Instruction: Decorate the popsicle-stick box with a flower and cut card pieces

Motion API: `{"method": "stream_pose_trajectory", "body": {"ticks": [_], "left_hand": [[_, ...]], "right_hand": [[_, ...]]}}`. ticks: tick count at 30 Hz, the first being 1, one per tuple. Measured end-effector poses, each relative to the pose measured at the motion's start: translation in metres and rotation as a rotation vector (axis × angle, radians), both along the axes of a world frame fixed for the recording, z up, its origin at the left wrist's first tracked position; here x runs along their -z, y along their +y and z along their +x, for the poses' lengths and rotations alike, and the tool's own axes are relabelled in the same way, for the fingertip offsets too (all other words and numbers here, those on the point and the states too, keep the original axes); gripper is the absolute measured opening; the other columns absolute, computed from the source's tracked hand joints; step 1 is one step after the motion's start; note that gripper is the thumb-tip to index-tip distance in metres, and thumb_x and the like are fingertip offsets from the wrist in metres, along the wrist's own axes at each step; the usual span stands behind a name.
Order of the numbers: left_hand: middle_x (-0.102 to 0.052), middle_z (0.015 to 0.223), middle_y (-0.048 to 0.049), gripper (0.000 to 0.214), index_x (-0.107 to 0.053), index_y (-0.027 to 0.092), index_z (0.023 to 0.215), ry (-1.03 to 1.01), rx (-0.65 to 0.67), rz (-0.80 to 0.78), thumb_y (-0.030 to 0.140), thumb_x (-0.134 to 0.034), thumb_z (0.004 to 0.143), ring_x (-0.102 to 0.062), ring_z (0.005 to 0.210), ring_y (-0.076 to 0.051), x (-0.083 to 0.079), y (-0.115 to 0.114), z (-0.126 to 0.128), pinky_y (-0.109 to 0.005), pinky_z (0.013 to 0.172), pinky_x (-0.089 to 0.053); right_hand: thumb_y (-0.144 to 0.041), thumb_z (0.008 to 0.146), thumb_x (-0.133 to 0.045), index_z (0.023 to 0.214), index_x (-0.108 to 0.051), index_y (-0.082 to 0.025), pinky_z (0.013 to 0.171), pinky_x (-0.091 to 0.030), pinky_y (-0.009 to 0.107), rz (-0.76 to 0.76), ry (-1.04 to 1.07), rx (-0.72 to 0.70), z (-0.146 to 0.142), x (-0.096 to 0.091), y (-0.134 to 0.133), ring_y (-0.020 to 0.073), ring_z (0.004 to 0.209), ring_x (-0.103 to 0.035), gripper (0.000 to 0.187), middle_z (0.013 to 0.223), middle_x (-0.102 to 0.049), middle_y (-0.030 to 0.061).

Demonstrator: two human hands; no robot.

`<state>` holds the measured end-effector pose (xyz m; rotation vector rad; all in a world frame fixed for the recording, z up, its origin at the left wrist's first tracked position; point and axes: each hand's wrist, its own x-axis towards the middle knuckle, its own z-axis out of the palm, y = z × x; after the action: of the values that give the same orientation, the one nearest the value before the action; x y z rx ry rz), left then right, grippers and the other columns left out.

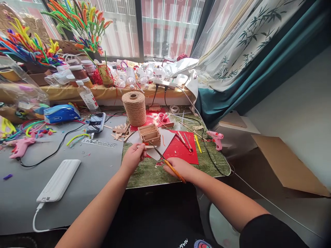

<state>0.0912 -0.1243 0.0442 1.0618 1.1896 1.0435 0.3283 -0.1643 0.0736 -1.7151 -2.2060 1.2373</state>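
Observation:
My left hand (133, 156) is closed on a flat wooden stick (147, 146) held level over the green mat (152, 172). My right hand (181, 168) grips an orange-handled tool (168, 164) whose thin dark tip reaches up to the stick. Just beyond the stick a small box built of wooden sticks (149, 133) stands on a white sheet (165, 141). A red sheet (181, 150) lies to its right. A big spool of jute twine (134, 108) stands behind the box, with loose sticks (121, 132) at its foot.
A pink glue gun (216, 138) lies at the mat's right edge, another (21, 146) at the far left. A phone (96, 122), a white power bank (59, 179) and a tissue pack (61, 113) sit on the grey surface. Pipe cleaners (31, 44) and bottles crowd the sill.

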Motion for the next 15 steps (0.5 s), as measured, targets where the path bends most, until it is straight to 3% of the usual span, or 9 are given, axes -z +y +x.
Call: {"method": "stream_pose_trajectory", "body": {"ticks": [5, 10, 15], "left_hand": [[-0.054, 0.056, 0.0043, 0.037, -0.055, 0.019, 0.080, 0.005, -0.008, -0.063, 0.054, -0.064, 0.089, -0.042, 0.047, -0.008, 0.021, 0.000, 0.002, -0.020, 0.047, -0.030], [-0.054, 0.056, 0.0035, 0.034, -0.056, 0.019, 0.080, 0.083, -0.032, -0.124, 0.051, -0.060, 0.090, -0.041, 0.046, -0.009, 0.041, -0.010, 0.007, -0.021, 0.046, -0.028], [-0.055, 0.057, 0.0032, 0.032, -0.056, 0.020, 0.081, 0.080, -0.056, -0.182, 0.052, -0.058, 0.089, -0.039, 0.043, -0.008, 0.054, -0.012, 0.011, -0.021, 0.044, -0.027]], "right_hand": [[-0.044, 0.095, -0.047, 0.071, -0.049, -0.022, 0.046, -0.043, 0.027, -0.357, 0.193, 0.126, -0.009, 0.024, -0.015, 0.0155, 0.044, -0.053, 0.033, 0.054, -0.053, -0.0007], [-0.031, 0.083, -0.050, 0.065, -0.046, -0.022, 0.037, -0.046, 0.027, -0.657, 0.284, 0.254, -0.005, 0.034, -0.018, 0.0156, 0.037, -0.049, 0.020, 0.045, -0.046, -0.0026], [-0.025, 0.076, -0.051, 0.066, -0.047, -0.021, 0.034, -0.046, 0.026, -0.746, 0.301, 0.292, 0.000, 0.034, -0.010, 0.0146, 0.037, -0.048, 0.012, 0.046, -0.046, -0.0029]]}}
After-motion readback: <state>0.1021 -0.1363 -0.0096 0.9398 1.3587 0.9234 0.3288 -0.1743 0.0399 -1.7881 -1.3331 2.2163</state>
